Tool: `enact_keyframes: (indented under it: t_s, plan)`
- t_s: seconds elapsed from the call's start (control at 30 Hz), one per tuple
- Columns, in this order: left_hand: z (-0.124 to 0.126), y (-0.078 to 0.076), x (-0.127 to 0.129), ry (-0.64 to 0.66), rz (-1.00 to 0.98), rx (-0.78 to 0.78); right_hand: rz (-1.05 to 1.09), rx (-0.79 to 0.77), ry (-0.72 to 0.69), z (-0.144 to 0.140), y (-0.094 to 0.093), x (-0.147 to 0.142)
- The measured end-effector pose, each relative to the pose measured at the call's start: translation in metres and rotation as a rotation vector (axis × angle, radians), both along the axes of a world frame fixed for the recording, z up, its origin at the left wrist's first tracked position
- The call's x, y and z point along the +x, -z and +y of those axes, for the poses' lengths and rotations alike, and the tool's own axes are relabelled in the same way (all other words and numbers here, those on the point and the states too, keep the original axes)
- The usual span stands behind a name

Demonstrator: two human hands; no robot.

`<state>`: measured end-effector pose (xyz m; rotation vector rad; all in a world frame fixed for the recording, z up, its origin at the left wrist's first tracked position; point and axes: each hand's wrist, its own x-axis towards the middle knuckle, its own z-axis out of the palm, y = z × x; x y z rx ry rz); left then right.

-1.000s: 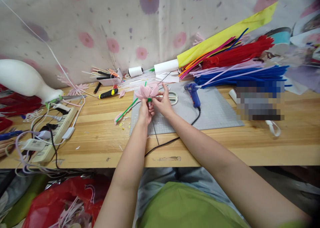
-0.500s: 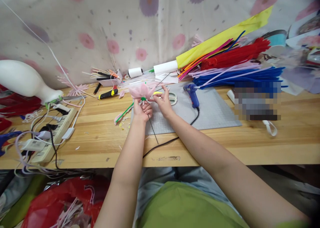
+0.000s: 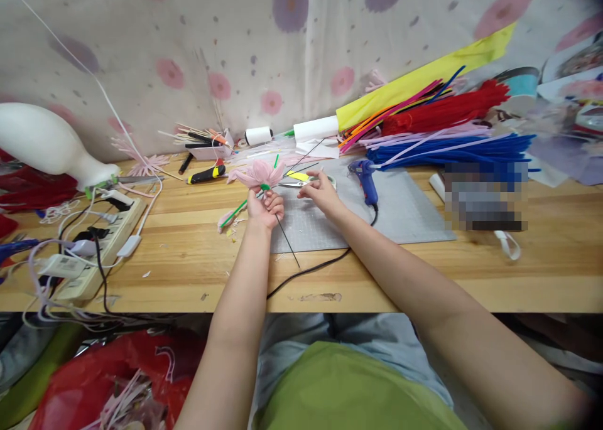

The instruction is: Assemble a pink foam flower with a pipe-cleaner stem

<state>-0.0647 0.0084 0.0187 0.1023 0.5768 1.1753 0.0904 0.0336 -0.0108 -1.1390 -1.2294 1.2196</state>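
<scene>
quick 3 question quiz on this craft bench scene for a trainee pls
1. True or false: the left hand grips the pink flower by its stem.
2. The right hand reaches toward: A) glue gun B) scissors C) utility knife
3. What grey surface lies under both hands?

Key
1. True.
2. B; its fingertips are at the scissors' handle.
3. The cutting mat on the wooden table.

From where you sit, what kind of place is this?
Probably a home craft bench for making artificial flowers: bundles of coloured pipe cleaners, a blue glue gun, and a pink flower on a wire stem in the left hand.
</scene>
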Motion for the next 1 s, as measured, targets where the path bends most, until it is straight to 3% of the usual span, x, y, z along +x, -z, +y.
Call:
enact_keyframes:
  t_s: [0.2,0.47,0.63,0.87,1.0]
  plan:
    - [0.001,0.002,-0.004,-0.023,-0.014,-0.010,-0.173,0.058,-0.029,0.008,0.005,0.013]
    - [0.004,0.003,-0.024,-0.170,0.024,0.030,-0.446,0.118,-0.064,0.009,0.008,0.011]
    - [0.006,0.000,-0.041,-0.244,0.028,0.131,-0.677,0.211,-0.093,0.015,0.000,-0.018]
    - [0.003,0.010,-0.074,-0.357,0.011,0.281,-0.991,0.620,-0.216,0.032,0.007,-0.073]
    - [0.005,0.016,-0.078,-0.346,-0.034,0.281,-1.128,0.750,-0.256,0.042,0.011,-0.094]
